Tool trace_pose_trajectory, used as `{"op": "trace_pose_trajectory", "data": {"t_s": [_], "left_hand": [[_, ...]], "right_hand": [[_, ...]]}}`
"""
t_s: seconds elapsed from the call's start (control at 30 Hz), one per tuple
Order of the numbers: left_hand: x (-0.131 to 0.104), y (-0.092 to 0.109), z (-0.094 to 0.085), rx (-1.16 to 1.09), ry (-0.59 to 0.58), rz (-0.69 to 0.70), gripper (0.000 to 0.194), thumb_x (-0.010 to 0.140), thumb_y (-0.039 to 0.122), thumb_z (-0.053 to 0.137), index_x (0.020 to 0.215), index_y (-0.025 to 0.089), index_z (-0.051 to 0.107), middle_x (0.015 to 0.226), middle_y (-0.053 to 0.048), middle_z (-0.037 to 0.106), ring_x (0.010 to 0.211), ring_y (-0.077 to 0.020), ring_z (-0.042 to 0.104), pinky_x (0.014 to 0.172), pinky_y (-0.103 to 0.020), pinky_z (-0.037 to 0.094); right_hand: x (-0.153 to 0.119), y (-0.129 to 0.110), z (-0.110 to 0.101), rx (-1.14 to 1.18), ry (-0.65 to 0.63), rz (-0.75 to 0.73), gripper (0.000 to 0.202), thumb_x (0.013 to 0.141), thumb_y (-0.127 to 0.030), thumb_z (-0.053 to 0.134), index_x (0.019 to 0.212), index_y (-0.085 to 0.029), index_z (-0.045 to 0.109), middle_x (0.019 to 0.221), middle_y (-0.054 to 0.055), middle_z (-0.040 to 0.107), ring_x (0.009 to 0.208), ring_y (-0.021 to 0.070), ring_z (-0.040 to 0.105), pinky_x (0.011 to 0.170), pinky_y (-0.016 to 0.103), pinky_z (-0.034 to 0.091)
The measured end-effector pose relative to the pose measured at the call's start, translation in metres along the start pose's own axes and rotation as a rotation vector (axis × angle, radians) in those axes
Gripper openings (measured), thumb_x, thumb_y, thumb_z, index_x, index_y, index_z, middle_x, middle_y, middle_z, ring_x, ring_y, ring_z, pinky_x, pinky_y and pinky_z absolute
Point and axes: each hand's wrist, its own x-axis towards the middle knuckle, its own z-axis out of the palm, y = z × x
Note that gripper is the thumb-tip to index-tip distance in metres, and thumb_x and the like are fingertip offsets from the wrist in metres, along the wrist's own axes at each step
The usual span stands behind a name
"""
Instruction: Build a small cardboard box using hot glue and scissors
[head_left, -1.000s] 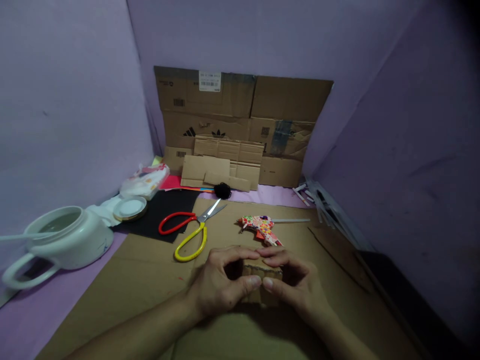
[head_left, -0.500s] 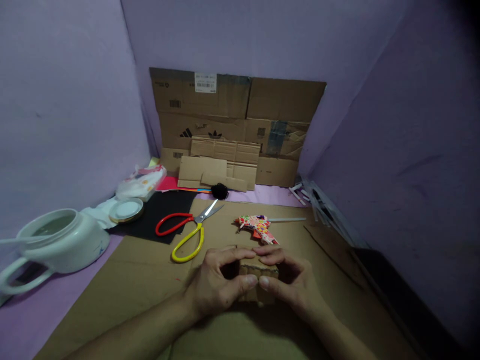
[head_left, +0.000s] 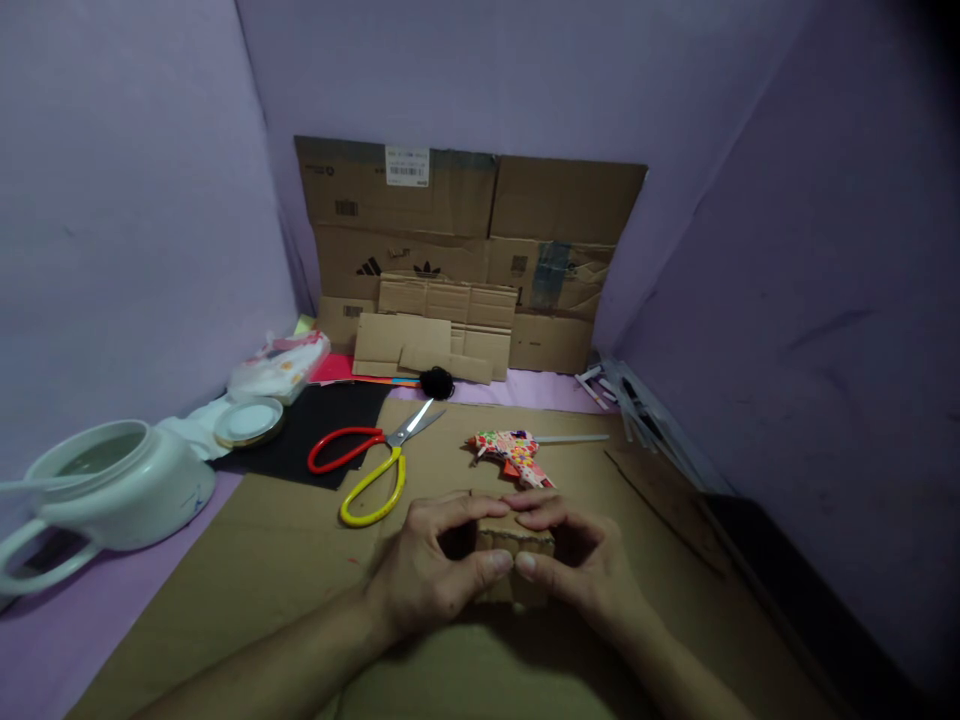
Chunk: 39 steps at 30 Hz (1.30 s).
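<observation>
A small cardboard box-like piece (head_left: 517, 541) sits low in the middle of the head view, between both hands. My left hand (head_left: 442, 560) grips its left side, thumb on the near face and fingers over the top. On the other side my right hand (head_left: 574, 555) holds it the same way, the two thumbs almost touching. Its underside and far side are hidden. Just beyond lies a hot glue gun (head_left: 514, 455) with a floral pattern and a glue stick in its back. Scissors (head_left: 394, 440) with one red and one yellow handle lie part-open to the left.
A cardboard sheet (head_left: 285, 590) covers the work surface. At left stand a white teapot-like pot (head_left: 150, 490) and a round lid (head_left: 249, 420) near black paper (head_left: 322, 450). Behind are black yarn (head_left: 436, 383) and leaning cardboard (head_left: 570, 200). Clear glue sticks (head_left: 637, 400) lie at right.
Both hands keep the same grip on the cardboard piece. The whole view has shifted very slightly; nothing else has visibly moved.
</observation>
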Motion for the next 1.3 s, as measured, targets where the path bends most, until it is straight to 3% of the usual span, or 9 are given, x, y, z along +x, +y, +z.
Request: {"op": "trace_pose_trajectory", "data": {"t_s": [0.27, 1.3], "left_hand": [[0.0003, -0.0029, -0.0010, -0.030, -0.003, 0.012, 0.033, 0.073, 0.021, 0.071, 0.106, 0.019, 0.068, 0.108, -0.007, 0.073, 0.100, -0.0243, 0.067, 0.087, -0.034, 0.052], [-0.0024, -0.0016, -0.0009, -0.033, 0.000, 0.022, 0.033, 0.073, 0.021, 0.071, 0.106, 0.019, 0.069, 0.097, -0.007, 0.071, 0.088, -0.0226, 0.067, 0.077, -0.033, 0.052]], "right_hand": [[0.0012, -0.0051, 0.0017, -0.001, -0.008, 0.007, 0.019, 0.063, -0.030, 0.084, 0.079, -0.026, 0.075, 0.093, 0.008, 0.076, 0.090, 0.0261, 0.070, 0.078, 0.041, 0.057], [0.0000, -0.0045, 0.0012, -0.013, -0.006, -0.020, 0.021, 0.062, -0.030, 0.084, 0.080, -0.026, 0.075, 0.093, 0.009, 0.075, 0.091, 0.0263, 0.070, 0.079, 0.041, 0.057]]}}
